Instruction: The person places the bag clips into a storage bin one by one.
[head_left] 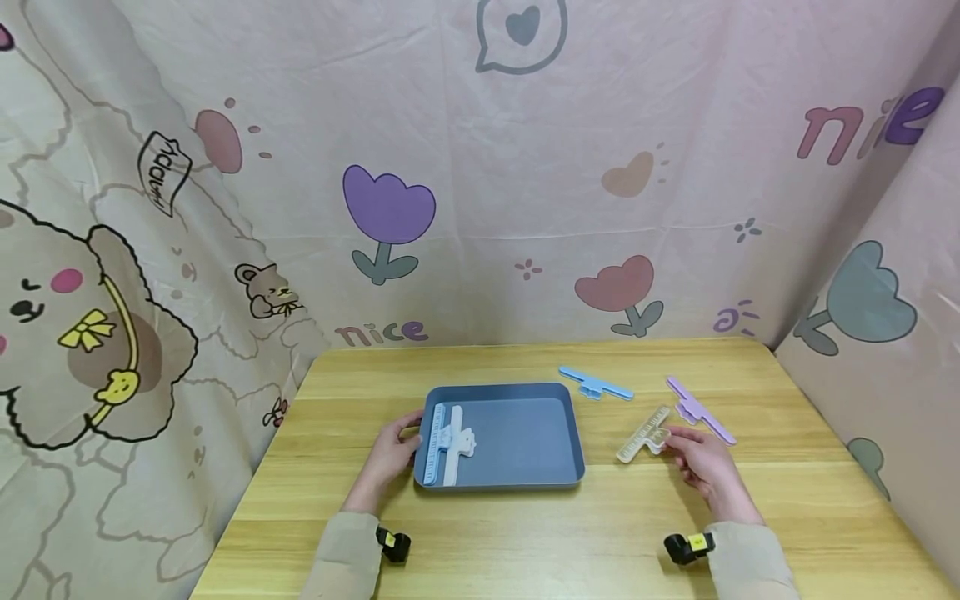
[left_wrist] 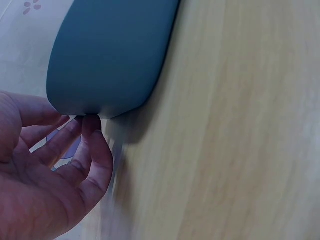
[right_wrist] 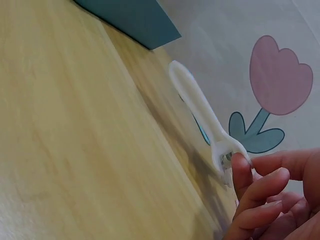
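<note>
Patterned curtain (head_left: 480,304) behind a wood-grain desk (head_left: 510,542), as seen through my remote feed. Left of centre sits a gray-blue tray (head_left: 525,442); inside, along its left wall, lie a light-blue clip (head_left: 433,454) and a white clip (head_left: 452,468), side by side. Left hand (head_left: 386,454): curved fingers meet the tray's left wall from outside; I cannot tell whether any of them grips the rim. Right hand (head_left: 705,462): thumb and fingertips pinch the handle of a clear clip (head_left: 641,437), right of the tray, its long bar seemingly raised off the desk in the right wrist view. Beyond it lie a blue clip (head_left: 596,385) and, just beside the pinching fingers, a purple clip (head_left: 701,410).

Hazards, in my judgement: (a) the pinch is at one side only, so the bar could twist or droop; (b) a harder squeeze on the handle could spread the clip and let it slip; (c) a sideways sweep could drag the purple clip; (d) carried low, the bar could strike the tray's right wall; (e) uneven pressure from the left hand could skid the tray.
</note>
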